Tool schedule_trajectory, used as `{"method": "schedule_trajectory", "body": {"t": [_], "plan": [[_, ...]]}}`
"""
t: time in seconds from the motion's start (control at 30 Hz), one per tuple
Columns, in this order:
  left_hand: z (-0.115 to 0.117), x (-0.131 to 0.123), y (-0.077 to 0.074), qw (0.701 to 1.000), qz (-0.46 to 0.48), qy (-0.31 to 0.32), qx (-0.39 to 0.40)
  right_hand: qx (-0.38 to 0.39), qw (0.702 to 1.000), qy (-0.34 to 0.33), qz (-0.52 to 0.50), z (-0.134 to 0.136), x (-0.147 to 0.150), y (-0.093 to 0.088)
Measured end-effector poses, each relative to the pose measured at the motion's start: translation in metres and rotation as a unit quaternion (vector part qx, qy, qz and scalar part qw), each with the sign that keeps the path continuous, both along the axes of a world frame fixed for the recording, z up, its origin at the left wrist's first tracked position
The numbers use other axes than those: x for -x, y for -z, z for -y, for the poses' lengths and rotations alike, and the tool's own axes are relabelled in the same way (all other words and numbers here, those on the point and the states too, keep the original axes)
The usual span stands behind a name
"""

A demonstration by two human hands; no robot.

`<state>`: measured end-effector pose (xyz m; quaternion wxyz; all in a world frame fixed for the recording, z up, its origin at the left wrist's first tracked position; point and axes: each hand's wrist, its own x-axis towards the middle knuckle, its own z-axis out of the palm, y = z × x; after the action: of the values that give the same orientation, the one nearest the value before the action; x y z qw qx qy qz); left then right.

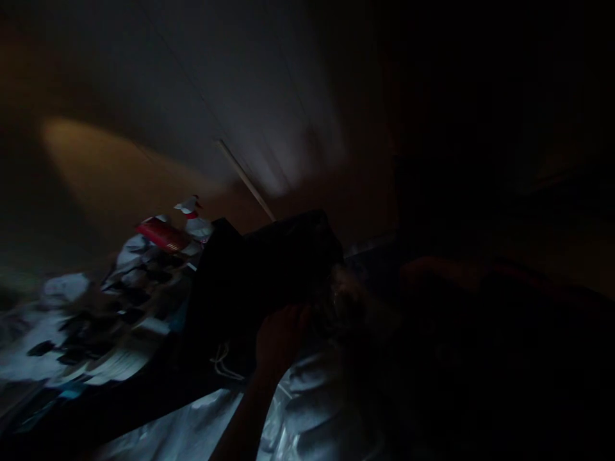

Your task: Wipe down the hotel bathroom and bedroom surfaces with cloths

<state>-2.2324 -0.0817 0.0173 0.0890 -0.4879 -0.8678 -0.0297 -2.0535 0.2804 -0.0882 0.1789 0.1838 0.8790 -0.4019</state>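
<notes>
Hand (281, 339) on dark object (269, 269), v. dim, blurred

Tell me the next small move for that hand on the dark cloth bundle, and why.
Probably shift the hand to a firmer grip on the dark cloth bundle: it sits only at the bundle's lower edge, and pale cords hang loose just beside it.

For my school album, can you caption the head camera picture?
In dim light, a hand rests on a dark bundle, near a white toy with a red collar.

Rumpled pale bedding (312, 410), a dark cloth bundle (259, 282) on it, a red packet (161, 235) to one side
</notes>
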Motion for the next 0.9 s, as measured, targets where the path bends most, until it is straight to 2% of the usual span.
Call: {"method": "schedule_trajectory", "body": {"t": [0.1, 0.17, 0.3, 0.4, 0.47, 0.53, 0.6, 0.67, 0.7, 0.73, 0.8, 0.9], "plan": [[-0.005, 0.0, 0.0, 0.999, -0.028, -0.001, 0.022, 0.007, 0.997, -0.068, 0.023, -0.033, 0.028, 0.009], [-0.007, 0.004, 0.002, 0.999, -0.042, -0.002, 0.026, -0.014, 0.997, -0.082, -0.008, -0.05, 0.04, 0.014], [-0.004, 0.016, 0.008, 0.998, -0.062, 0.013, 0.028, -0.096, 0.992, -0.031, -0.081, -0.076, 0.056, 0.019], [0.004, 0.022, 0.01, 0.998, -0.044, 0.026, 0.03, -0.199, 0.976, 0.015, -0.089, -0.091, 0.063, 0.017], [0.006, 0.024, 0.008, 1.0, -0.001, -0.001, 0.009, -0.265, 0.959, 0.025, -0.092, -0.096, 0.069, 0.013], [-0.003, 0.024, 0.0, 0.996, 0.082, -0.042, -0.011, -0.299, 0.947, 0.025, -0.114, -0.094, 0.078, 0.008], [-0.03, 0.025, -0.011, 0.983, 0.174, -0.061, -0.02, -0.304, 0.939, 0.031, -0.156, -0.086, 0.094, 0.0], [-0.075, 0.027, -0.022, 0.973, 0.223, -0.048, -0.044, -0.296, 0.932, 0.041, -0.204, -0.073, 0.115, -0.011], [-0.103, 0.029, -0.027, 0.974, 0.214, -0.036, -0.062, -0.291, 0.929, 0.046, -0.224, -0.066, 0.126, -0.017], [-0.131, 0.031, -0.029, 0.979, 0.187, -0.025, -0.076, -0.285, 0.926, 0.052, -0.242, -0.057, 0.138, -0.024], [-0.183, 0.036, -0.031, 0.995, 0.076, -0.005, -0.061, -0.269, 0.926, 0.057, -0.26, -0.041, 0.16, -0.036], [-0.235, 0.044, -0.026, 0.998, -0.055, 0.014, 0.041, -0.237, 0.933, 0.073, -0.262, -0.022, 0.182, -0.047]]}}
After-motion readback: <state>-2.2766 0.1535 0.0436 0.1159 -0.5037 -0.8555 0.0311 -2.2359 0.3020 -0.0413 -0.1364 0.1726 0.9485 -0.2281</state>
